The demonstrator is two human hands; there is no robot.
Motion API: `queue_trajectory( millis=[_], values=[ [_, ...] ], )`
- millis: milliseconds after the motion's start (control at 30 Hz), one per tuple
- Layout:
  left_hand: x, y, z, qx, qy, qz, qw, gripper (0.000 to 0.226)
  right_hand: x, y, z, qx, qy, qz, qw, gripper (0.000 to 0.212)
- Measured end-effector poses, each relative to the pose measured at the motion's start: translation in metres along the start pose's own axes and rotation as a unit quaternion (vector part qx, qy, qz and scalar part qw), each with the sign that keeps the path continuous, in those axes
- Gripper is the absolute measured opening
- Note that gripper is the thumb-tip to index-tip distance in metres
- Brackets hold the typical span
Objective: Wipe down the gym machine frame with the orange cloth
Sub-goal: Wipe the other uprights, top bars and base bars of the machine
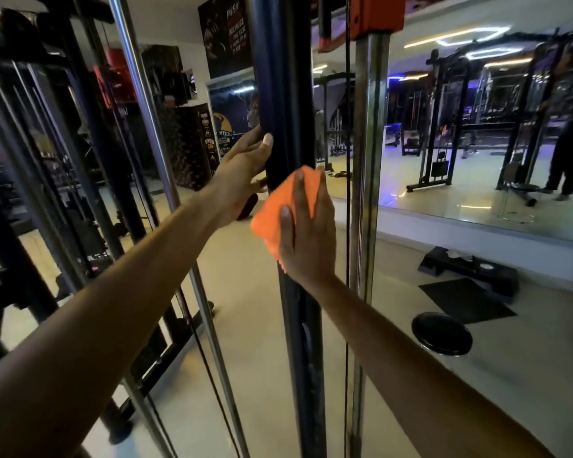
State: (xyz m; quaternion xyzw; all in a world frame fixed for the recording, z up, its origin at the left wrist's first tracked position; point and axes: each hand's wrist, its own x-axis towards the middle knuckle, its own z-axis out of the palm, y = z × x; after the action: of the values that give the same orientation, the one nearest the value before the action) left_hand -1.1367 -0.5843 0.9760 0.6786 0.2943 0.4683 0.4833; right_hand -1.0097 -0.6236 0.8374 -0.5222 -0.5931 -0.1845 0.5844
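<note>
A black upright post of the gym machine frame point(283, 77) runs from top to bottom through the middle of the view. My right hand point(306, 229) presses the folded orange cloth point(273, 206) flat against this post with straight fingers. Higher on the post's left side, my left hand point(245, 163) holds it, thumb on the front face and fingers wrapped behind, partly hidden.
A chrome guide rod point(146, 104) slants on the left and a chrome column point(368, 160) with a black cable stands right of the post. A round black stool point(441, 332), a black mat and a step platform point(470, 269) lie on the floor at right. A wall mirror is behind.
</note>
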Motion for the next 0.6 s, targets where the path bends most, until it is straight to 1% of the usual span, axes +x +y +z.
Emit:
queue_trajectory(
  millis=[33,67,133,200,267,300,333,400,433,467,533,600],
  values=[
    [-0.001,0.000,0.002,-0.003,0.006,-0.002,1.000,0.032,0.016,-0.004,-0.003,0.004,0.010,-0.012,1.000,0.062],
    [-0.001,0.000,0.004,-0.004,0.014,0.002,1.000,0.042,0.026,-0.006,-0.005,0.006,0.014,-0.021,1.000,0.063],
    [-0.003,-0.003,0.005,-0.003,0.020,0.003,1.000,0.057,0.022,-0.002,-0.005,0.000,0.008,-0.024,1.000,0.065],
    [-0.009,-0.010,0.008,0.003,0.011,0.002,1.000,0.063,-0.015,0.014,0.002,-0.010,-0.012,-0.018,1.000,0.067],
    [-0.018,-0.026,0.008,0.007,0.006,-0.008,1.000,0.069,-0.076,0.036,0.009,-0.013,-0.049,-0.003,0.999,0.069],
    [-0.024,-0.034,0.009,0.007,0.009,-0.018,1.000,0.067,-0.106,0.046,0.011,-0.011,-0.074,0.008,0.997,0.069],
    [-0.029,-0.041,0.010,0.005,0.011,-0.025,1.000,0.059,-0.131,0.053,0.012,-0.005,-0.098,0.019,0.995,0.069],
    [-0.036,-0.050,0.014,0.012,0.011,-0.026,1.000,0.032,-0.156,0.061,0.013,0.010,-0.122,0.031,0.992,0.068],
    [-0.039,-0.050,0.015,0.012,0.010,-0.028,0.999,0.025,-0.150,0.059,0.013,0.015,-0.127,0.033,0.991,0.067],
    [-0.040,-0.051,0.015,0.015,0.009,-0.033,0.999,0.029,-0.136,0.054,0.012,0.023,-0.123,0.037,0.991,0.066],
    [-0.040,-0.047,0.016,0.024,0.012,-0.038,0.999,0.047,-0.091,0.036,0.009,0.045,-0.094,0.039,0.994,0.065],
    [-0.037,-0.043,0.013,0.029,0.018,-0.037,0.999,0.059,-0.038,0.020,0.003,0.057,-0.059,0.028,0.996,0.066]
  ],
)
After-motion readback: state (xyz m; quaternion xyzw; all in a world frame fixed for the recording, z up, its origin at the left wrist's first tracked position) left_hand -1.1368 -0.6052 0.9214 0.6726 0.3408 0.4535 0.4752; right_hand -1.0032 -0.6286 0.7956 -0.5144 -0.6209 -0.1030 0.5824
